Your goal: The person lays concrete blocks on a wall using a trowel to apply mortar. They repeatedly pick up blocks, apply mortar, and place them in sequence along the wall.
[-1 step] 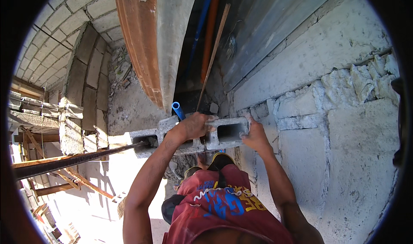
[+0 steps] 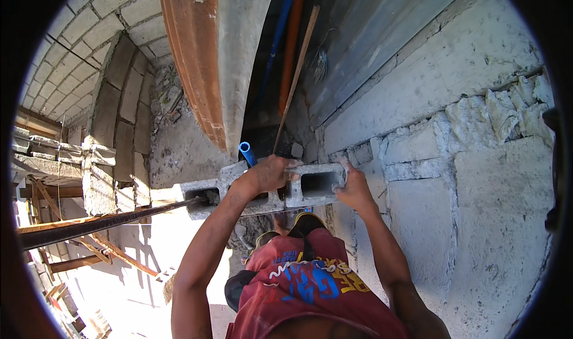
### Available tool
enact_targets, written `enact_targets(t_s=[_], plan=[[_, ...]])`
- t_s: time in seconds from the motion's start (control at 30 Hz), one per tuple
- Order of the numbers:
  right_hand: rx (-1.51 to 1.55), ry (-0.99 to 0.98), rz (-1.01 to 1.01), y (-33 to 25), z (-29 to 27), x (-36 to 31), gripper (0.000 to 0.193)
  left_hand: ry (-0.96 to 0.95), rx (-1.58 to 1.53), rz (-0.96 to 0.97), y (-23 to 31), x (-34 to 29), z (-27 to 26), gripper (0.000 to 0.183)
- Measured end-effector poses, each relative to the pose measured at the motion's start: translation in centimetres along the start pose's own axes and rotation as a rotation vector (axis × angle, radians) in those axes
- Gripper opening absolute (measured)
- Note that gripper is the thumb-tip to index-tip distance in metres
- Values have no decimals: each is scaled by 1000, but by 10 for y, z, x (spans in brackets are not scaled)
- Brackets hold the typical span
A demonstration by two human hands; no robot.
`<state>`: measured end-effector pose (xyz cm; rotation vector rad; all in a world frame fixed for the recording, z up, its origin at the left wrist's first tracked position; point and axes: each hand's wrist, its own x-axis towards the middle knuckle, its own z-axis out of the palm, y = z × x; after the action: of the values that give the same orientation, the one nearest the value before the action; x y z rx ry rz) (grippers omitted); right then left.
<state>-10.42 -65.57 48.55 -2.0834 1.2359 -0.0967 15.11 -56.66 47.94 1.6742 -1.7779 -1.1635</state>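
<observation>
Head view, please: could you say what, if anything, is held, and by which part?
The right-end hollow block: left grip on its left end, right grip on its right end.

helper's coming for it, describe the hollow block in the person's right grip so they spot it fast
Start at the big gray wall on the right and move left to the row of blocks beyond the maroon shirt. Take the hollow block at the row's right end: only its wide dark opening shows between the left grip and right grip.
</observation>
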Motion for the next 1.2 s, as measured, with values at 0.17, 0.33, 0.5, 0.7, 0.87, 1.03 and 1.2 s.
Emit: enact_targets(t_s=[0.17, 0.33, 0.5, 0.7, 0.87, 1.03, 1.2], plan=[[80, 92, -144, 7, 7, 2, 62, -64, 38, -13, 3, 1, -2, 38], [65, 59, -67, 4, 3, 6, 60, -55, -10, -20, -2, 6, -7, 39], [87, 41, 41, -5, 2, 1, 61, -17, 32, -15, -8, 6, -3, 38], [31, 69, 2, -7, 5, 7, 61, -9, 123, -45, -10, 2, 0, 35], [24, 68, -43, -7, 3, 10, 61, 17, 72, -23, -14, 3, 0, 37], [88, 36, 49, -14, 0, 5, 61, 29, 63, 17, -15, 1, 1, 39], [35, 47, 33, -14, 1, 5, 60, 30, 87, -21, -10, -4, -2, 41]])
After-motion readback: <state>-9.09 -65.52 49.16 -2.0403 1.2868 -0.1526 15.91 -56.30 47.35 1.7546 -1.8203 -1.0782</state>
